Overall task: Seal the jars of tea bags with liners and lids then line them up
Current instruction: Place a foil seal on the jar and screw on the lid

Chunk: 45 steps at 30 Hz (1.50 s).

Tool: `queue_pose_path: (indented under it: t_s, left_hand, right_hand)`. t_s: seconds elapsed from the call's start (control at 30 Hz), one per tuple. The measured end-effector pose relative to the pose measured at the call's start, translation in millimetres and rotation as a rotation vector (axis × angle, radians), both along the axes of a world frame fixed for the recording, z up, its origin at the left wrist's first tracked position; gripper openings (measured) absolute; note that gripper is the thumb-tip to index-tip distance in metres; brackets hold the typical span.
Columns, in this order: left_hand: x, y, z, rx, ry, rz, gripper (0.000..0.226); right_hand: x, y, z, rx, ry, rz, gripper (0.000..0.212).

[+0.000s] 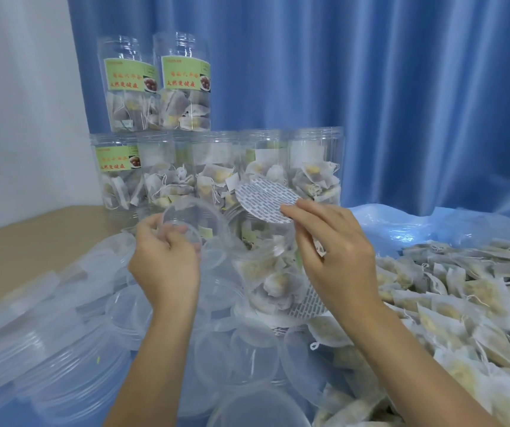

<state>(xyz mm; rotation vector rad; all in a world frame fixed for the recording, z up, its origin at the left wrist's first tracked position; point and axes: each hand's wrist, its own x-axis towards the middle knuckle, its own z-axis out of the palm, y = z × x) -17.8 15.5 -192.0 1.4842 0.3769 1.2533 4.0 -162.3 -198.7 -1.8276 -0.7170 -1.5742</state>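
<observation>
The right hand (334,241) pinches a liner (267,200) by its near edge, holding it just above and behind the open jar (266,266). The left hand (164,257), left of the jar, grips a clear lid (190,220) by its rim. The liner looks thin, light and floppy, so an edge pinch suits it. The lid seems light, stiff and slick; its rim is the best hold. Finished jars (216,171) stand behind the open jar.

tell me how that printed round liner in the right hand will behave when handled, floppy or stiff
The liner looks thin and probably very light. Pinched only at its edge by the right hand, it stays flat, so it is likely fairly stiff, though it could probably crease if squeezed.
</observation>
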Motion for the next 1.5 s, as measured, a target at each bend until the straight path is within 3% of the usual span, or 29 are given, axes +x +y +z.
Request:
queue_pose_path:
  t_s: [0.13, 0.27, 0.4, 0.53, 0.73, 0.83, 0.97, 1.07, 1.17, 1.3, 1.4, 1.47, 1.5]
  left_hand:
    - [-4, -3, 11, -0.089, -0.225, -0.130, 0.016]
    - [-2, -16, 14, -0.088, -0.235, -0.390, 0.013]
    - [-4, -25, 13, -0.134, -0.295, -0.652, 0.014]
    - [-6, -23, 15, -0.203, -0.329, -0.777, 0.017]
    - [-7, -15, 16, -0.323, -0.405, -0.767, 0.022]
    - [-9, -16, 19, -0.360, -0.455, -0.816, 0.048]
    - [-10, -23, 21, -0.317, -0.487, -0.869, 0.025]
    - [-9, -29, 23, -0.305, -0.505, -0.922, 0.023]
    - [-9, -34, 22, -0.285, -0.446, -0.840, 0.030]
    - [-7, -35, 15, -0.196, -0.293, -0.733, 0.019]
    - [-6, -31, 13, -0.234, -0.233, -0.814, 0.018]
    - [-4, -29, 11, -0.210, -0.227, -0.865, 0.018]
    - [-3, -27, 9, -0.179, -0.222, -0.891, 0.028]
  right_hand:
    - [-5, 3, 7, 0.014, 0.009, 0.102, 0.020]
    - [-11, 10, 13, -0.027, 0.034, 0.192, 0.020]
    - [-16, 24, 26, 0.081, 0.268, 0.229, 0.019]
    - [-8, 32, 48, 0.048, 0.403, 0.299, 0.017]
    - [-2, 45, 60, 0.142, 0.470, 0.562, 0.019]
    - [-1, 47, 54, 0.069, 0.469, 0.455, 0.017]
    - [-4, 45, 51, 0.122, 0.397, 0.383, 0.015]
    - [-9, 44, 50, 0.230, 0.356, 0.465, 0.024]
    - [-12, 46, 47, 0.331, 0.343, 0.477, 0.047]
    - [-12, 50, 38, 0.242, 0.420, 0.299, 0.061]
    - [-9, 46, 37, 0.205, 0.476, 0.277, 0.053]
    - [-7, 43, 37, 0.269, 0.567, 0.389, 0.043]
    - [-6, 42, 36, 0.321, 0.603, 0.454, 0.039]
